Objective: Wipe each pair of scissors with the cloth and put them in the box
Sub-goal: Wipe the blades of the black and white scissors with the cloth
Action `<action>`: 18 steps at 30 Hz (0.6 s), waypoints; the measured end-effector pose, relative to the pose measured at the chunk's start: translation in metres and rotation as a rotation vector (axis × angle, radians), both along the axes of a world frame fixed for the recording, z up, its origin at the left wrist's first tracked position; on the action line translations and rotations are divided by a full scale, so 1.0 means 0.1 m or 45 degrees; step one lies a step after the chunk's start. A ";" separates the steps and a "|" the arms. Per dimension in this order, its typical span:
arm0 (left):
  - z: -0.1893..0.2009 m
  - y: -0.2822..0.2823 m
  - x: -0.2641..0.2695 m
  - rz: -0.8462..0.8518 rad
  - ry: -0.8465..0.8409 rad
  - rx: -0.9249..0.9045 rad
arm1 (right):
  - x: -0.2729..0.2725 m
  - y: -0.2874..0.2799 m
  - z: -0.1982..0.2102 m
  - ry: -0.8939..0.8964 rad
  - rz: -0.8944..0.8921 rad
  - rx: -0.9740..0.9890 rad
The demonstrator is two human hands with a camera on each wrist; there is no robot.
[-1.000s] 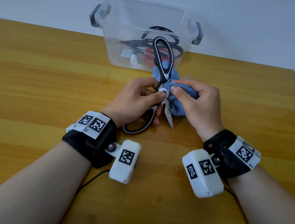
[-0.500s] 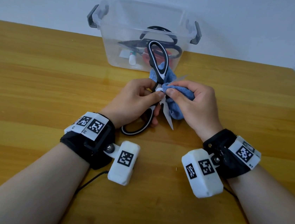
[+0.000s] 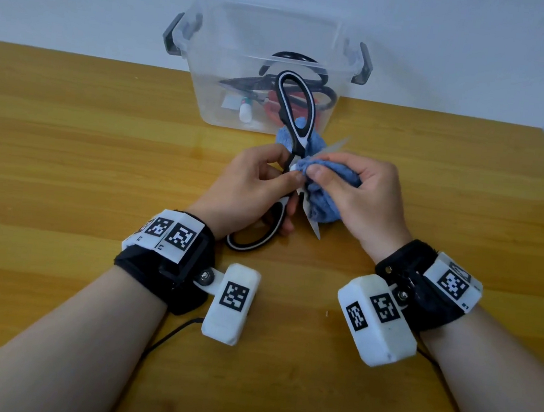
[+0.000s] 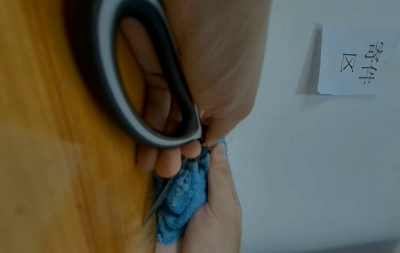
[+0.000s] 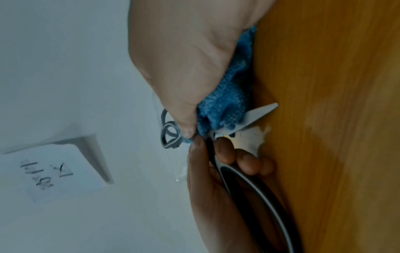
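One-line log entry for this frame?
stage: wiping | left hand: grips open black-and-white scissors | right hand: presses blue cloth near pivot | box: holds other scissors

A white paper sign taped to the pale wall carries three handwritten characters, 寄件区, legible in the left wrist view though turned sideways. The same sign appears blurred in the right wrist view, where the strokes cannot be made out. Square black-and-white coded markers sit on the wrist bands; a small mark beneath one possibly reads "L1". No text on the box can be read.
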State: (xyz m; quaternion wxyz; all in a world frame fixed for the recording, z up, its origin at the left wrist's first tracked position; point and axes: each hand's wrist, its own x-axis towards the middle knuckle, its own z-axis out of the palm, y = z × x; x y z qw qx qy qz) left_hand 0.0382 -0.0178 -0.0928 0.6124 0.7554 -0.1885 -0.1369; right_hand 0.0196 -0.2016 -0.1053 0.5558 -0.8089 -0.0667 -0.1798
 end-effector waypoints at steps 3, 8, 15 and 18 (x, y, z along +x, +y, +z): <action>0.00 0.01 0.00 -0.037 -0.012 0.002 | 0.03 -0.02 0.01 -0.053 -0.140 0.061; -0.03 0.01 0.00 -0.053 -0.029 -0.034 | 0.17 -0.20 -0.02 -0.076 -0.522 0.375; -0.08 0.00 0.06 0.020 0.008 -0.127 | 0.23 -0.22 -0.04 -0.022 -0.495 0.500; -0.09 0.00 0.06 0.056 0.026 -0.149 | 0.22 -0.23 -0.05 0.027 -0.474 0.519</action>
